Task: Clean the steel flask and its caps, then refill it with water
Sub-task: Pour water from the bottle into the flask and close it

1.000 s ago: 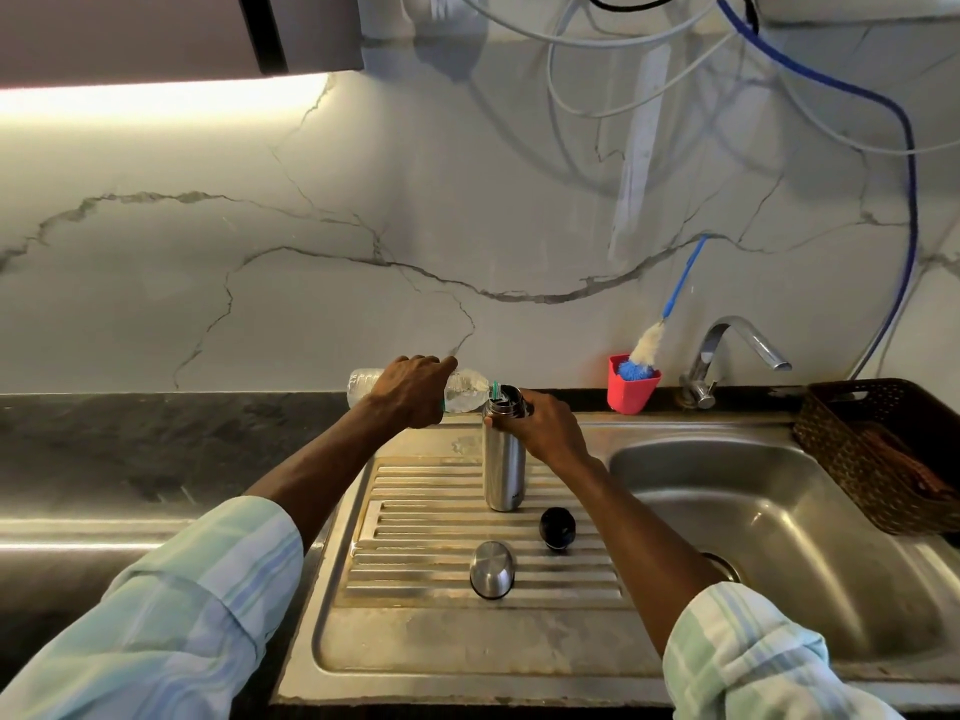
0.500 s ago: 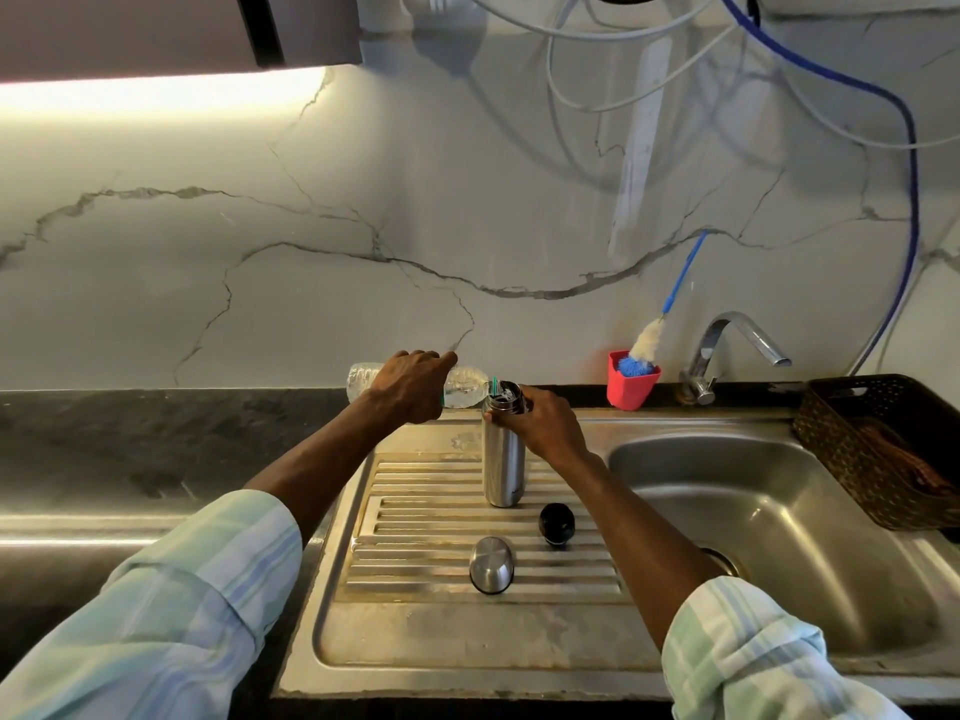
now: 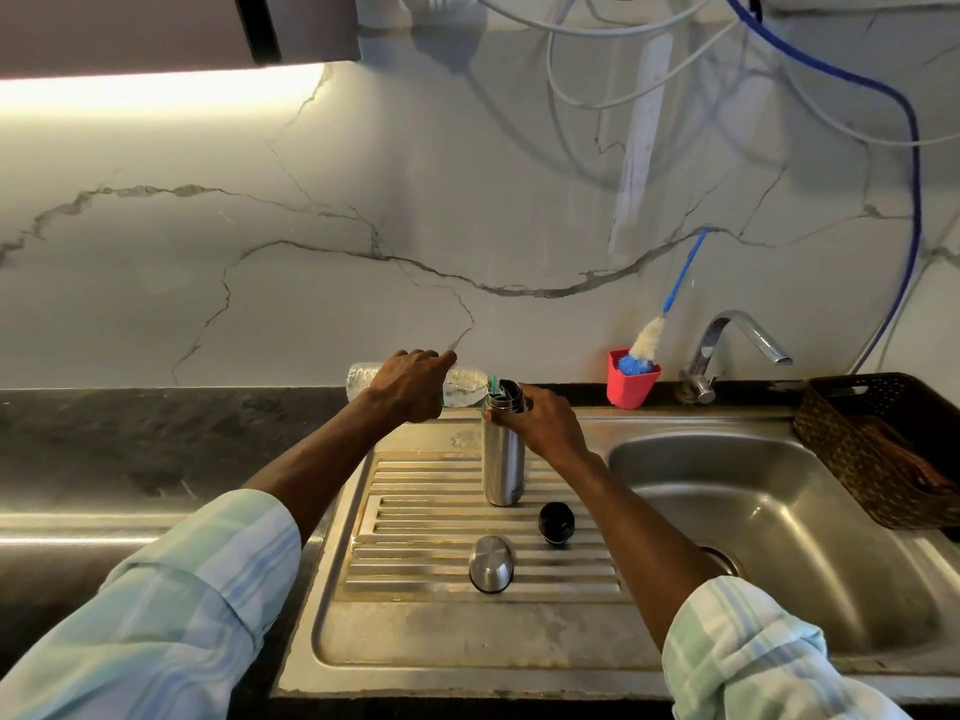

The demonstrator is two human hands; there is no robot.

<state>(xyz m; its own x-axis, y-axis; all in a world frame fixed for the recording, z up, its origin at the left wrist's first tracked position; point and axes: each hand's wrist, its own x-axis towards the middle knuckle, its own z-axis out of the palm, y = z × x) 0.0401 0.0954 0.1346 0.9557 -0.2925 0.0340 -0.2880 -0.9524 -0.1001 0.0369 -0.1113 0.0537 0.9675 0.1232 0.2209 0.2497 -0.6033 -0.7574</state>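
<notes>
Nothing has shifted since a moment ago: the left hand (image 3: 413,383) still grips the clear plastic bottle (image 3: 462,388) tipped flat, its mouth at the open steel flask (image 3: 503,449). That flask stands upright at the drainboard's (image 3: 415,626) back edge, the right hand's (image 3: 540,423) fingers curled round its neck. Nearer the front lie the steel cap (image 3: 491,563) and, rightward, the black cap (image 3: 556,523).

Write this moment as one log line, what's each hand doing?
step: refilling | left hand: tips plastic bottle into flask | right hand: grips steel flask | caps: off, on drainboard
</notes>
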